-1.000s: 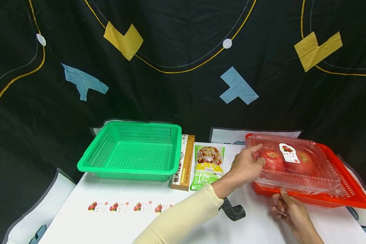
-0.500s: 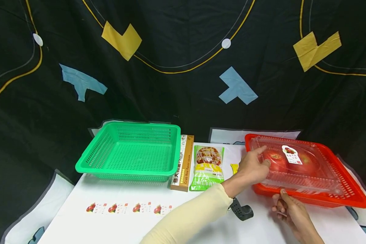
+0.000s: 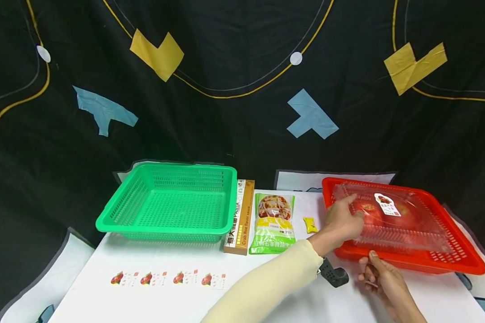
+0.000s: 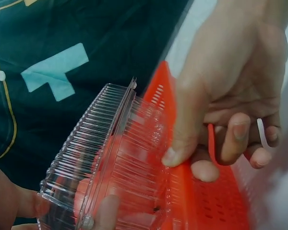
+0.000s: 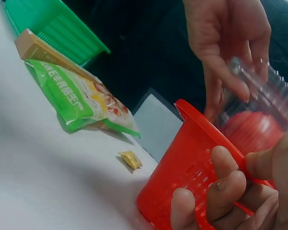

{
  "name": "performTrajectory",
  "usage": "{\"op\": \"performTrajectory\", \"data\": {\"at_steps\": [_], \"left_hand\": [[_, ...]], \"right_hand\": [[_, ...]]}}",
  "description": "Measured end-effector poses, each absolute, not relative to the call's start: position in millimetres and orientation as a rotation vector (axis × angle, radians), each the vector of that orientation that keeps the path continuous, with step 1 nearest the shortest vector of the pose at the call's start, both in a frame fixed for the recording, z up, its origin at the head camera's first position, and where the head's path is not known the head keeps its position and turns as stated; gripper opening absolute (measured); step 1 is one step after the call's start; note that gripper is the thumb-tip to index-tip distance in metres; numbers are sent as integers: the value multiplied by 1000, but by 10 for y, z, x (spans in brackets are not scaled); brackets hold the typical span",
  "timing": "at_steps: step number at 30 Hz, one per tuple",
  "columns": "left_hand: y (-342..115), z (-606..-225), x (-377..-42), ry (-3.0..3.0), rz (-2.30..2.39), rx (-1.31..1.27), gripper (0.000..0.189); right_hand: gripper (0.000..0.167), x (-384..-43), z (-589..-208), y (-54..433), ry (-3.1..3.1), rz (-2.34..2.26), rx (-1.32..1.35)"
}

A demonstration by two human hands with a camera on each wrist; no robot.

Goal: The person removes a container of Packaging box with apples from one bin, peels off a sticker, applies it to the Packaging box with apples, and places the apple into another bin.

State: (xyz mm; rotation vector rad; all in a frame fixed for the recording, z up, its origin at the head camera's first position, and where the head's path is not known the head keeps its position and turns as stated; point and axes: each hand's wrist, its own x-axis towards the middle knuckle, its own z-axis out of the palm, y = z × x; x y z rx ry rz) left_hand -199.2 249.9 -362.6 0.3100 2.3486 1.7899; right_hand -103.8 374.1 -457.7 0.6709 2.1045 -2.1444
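Observation:
My left hand (image 3: 345, 220) grips the left end of a clear plastic clamshell box (image 3: 418, 240), thumb and fingers at its edge. Round red fruits (image 3: 404, 217) show inside, and a white fruit label (image 3: 387, 204) is on its lid. The box lies tilted within the red perforated basket (image 3: 466, 246). At the basket's near rim my right hand (image 3: 388, 285) pinches the edge between thumb and forefinger; its other fingers are curled, with a thin pale strip (image 4: 262, 132) among them. In the right wrist view, the left hand reaches down over the box from above.
A green basket (image 3: 121, 224) stands at the left. Beside it lie a brown-and-white pasta box (image 3: 242, 220), a green food pouch (image 3: 272, 224) and a small yellow packet (image 3: 310, 225). Several fruit labels (image 3: 178, 277) lie in a row on the white table (image 3: 145, 305); a black curtain (image 3: 234, 130) hangs behind.
My left hand has moved right and slightly down with the clear box, which sits lower in the red basket. The yellow packet has come into view. My right hand stays at the rim.

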Motion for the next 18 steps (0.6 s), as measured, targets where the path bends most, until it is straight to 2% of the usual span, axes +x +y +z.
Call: {"op": "performTrajectory", "data": {"at_steps": [5, 18], "left_hand": [[2600, -3688, -2016, 2326, 1749, 191, 49], [2777, -3816, -2053, 2375, 1615, 81, 49]], "right_hand": [[44, -1040, -4584, 3718, 2111, -2145, 666], [45, -1043, -4602, 3684, 2142, -2169, 592]]}}
